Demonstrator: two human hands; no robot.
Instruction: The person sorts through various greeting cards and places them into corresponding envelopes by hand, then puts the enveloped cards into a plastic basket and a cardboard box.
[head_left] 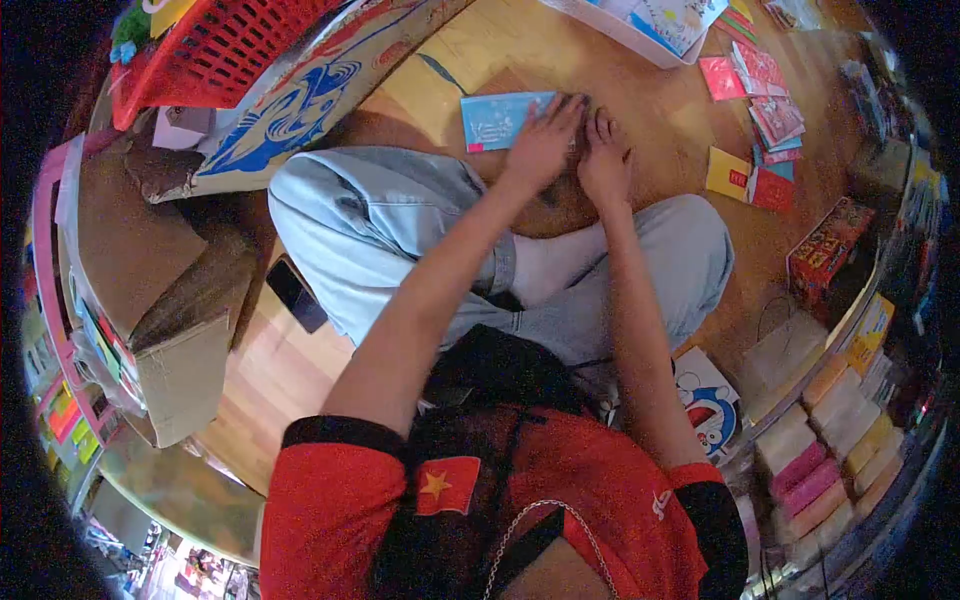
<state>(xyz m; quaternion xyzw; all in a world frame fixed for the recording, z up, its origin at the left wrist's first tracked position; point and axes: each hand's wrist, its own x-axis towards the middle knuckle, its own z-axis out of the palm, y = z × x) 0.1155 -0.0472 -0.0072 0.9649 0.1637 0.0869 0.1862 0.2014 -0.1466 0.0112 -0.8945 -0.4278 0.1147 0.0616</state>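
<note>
A flat light-blue printed packet with a pink corner lies on the wooden floor in front of my crossed legs. My left hand lies flat over its right end, fingers stretched forward and covering that edge. Close beside it, my right hand rests palm down with the fingers extended, fingertips right by the packet's right end. Whatever is under both palms is hidden.
Pink and red packets and a yellow-and-red packet lie to the right, near a red box. At left are a red basket, an opened cardboard box and a phone. A white tray sits ahead.
</note>
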